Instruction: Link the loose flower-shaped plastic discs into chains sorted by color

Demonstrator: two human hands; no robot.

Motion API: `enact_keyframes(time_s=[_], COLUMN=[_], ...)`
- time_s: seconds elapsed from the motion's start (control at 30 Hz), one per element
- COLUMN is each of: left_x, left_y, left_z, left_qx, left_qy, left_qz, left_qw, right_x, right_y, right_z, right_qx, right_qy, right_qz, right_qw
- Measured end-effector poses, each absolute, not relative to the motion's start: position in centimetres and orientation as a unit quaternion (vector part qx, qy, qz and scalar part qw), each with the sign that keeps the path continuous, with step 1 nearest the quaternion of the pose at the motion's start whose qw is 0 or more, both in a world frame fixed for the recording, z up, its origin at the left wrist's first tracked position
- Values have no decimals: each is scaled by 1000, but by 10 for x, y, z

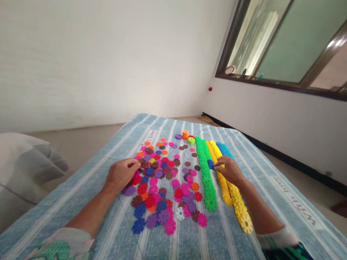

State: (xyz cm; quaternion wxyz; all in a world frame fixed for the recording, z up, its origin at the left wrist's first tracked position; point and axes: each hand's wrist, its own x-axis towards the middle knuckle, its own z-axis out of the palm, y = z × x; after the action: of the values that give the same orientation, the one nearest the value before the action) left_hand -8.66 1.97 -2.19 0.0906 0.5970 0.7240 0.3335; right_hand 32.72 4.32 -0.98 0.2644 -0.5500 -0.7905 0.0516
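Note:
My left hand [122,174] is closed in a pinch at the left edge of a loose spread of coloured notched plastic discs [162,206]. Whatever its fingertips hold, if anything, is hard to make out against the pile. Over the rows, my right hand [230,169] pinches dark blue notched discs [211,164]. Beneath and beside that hand run long overlapping rows of the same kind of disc: a green row [208,191], an orange-yellow row [224,187], a yellow row [242,213] and a blue row [224,148], partly hidden by the hand.
Short stacks of discs stand toward the far end: orange [185,135], purple [178,136] and lime green [191,141]. A blue-and-white striped cloth [108,234] covers the table. White sheer fabric [27,162] hangs at the left. A window [287,47] is at the upper right.

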Motion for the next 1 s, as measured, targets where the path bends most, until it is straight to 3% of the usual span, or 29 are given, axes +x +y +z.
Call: enact_keyframes(time_s=[0.57,1.0], left_x=[-87,-86], left_y=[20,18], left_z=[-23,-20], left_qx=[590,601], left_qy=[727,719], left_qz=[336,337], left_qw=[99,92], right_x=[323,330], right_y=[57,55], right_z=[-26,-28], right_qx=[-568,-576], right_qy=[-806,-801], right_qz=[12,-20], right_qw=[167,164])
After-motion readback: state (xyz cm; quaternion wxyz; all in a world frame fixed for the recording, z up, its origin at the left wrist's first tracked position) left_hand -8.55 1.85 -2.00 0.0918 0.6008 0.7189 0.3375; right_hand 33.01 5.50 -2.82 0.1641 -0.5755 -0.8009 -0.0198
